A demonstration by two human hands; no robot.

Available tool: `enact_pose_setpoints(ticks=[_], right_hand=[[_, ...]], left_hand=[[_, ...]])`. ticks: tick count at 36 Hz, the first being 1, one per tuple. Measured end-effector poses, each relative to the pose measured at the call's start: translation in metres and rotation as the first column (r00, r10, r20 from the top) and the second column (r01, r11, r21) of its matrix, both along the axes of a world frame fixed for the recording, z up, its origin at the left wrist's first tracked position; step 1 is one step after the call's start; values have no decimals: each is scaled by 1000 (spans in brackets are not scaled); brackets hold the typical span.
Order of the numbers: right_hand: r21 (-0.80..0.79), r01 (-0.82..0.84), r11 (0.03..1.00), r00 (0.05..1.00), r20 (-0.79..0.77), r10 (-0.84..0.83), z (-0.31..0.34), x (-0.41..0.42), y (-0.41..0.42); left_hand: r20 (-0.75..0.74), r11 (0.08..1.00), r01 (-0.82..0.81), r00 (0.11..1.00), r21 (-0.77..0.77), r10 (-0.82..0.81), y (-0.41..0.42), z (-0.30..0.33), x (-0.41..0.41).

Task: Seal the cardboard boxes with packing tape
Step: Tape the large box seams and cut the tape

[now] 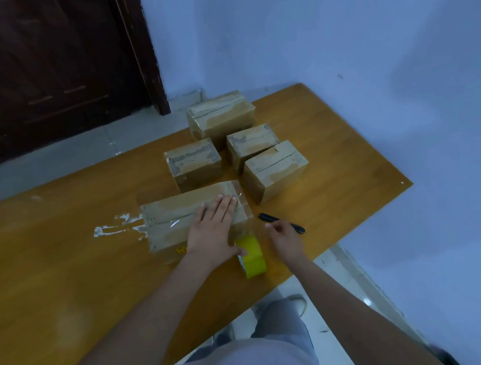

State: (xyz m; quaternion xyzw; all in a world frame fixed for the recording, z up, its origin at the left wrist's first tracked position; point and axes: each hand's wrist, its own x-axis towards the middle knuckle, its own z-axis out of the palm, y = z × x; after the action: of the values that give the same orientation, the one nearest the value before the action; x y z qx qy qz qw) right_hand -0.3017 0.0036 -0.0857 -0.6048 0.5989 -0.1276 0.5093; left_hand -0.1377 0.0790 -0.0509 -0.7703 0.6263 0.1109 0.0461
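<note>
Left hand [212,228] flat on the long box [178,217], fingers [226,205] straight and close together, pressing clear tape [239,195] down over the box's right end. Thumb sticks out toward the tape roll [251,257], touching or nearly touching it, can't tell which.

Roll is yellow-green, lying on the bench [52,271] just below the left thumb, between the two hands. A clear strip seems to run from the roll up to the box end; hard to see.

Right hand [284,233] is just right of the roll, fingers loosely curled, holding nothing I can see. Fingertips are at or just over a black pen-like tool [280,222] lying on the bench; contact unclear, and too dark to say if it's a pen or a cutter.

Beyond the left fingers: four smaller boxes in a cluster, all with tape on top. Nearest to the fingertips is the right box [274,169], then the middle-left box [192,163], the middle box [252,145], and the far box [220,117] at the bench's back edge.

White smear [118,226] on the bench at the long box's left end, well away from both hands.
</note>
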Motion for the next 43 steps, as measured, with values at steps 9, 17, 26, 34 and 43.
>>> enact_pose_setpoints(ticks=[9, 17, 26, 34, 43], right_hand=[[-133, -448, 884, 699, -668, 254, -30, 2, -41], [-185, -469, 864, 685, -693, 223, -32, -18, -29], [-591, -551, 589, 827, -479, 292, 5, -50, -1], [-747, -596, 296, 802, -531, 274, 22, -33, 5], [-737, -595, 319, 803, -549, 231, 18, -21, 12]], left_hand=[[1, 1000, -11, 1000, 0, 11, 1, -2, -1], [17, 1000, -5, 1000, -14, 6, 1, -1, -2], [12, 1000, -4, 1000, -22, 5, 1, 1, -2], [7, 999, 0, 1000, -44, 1, 4, 2, -2], [2, 998, -4, 1000, -62, 4, 4, 0, -2]])
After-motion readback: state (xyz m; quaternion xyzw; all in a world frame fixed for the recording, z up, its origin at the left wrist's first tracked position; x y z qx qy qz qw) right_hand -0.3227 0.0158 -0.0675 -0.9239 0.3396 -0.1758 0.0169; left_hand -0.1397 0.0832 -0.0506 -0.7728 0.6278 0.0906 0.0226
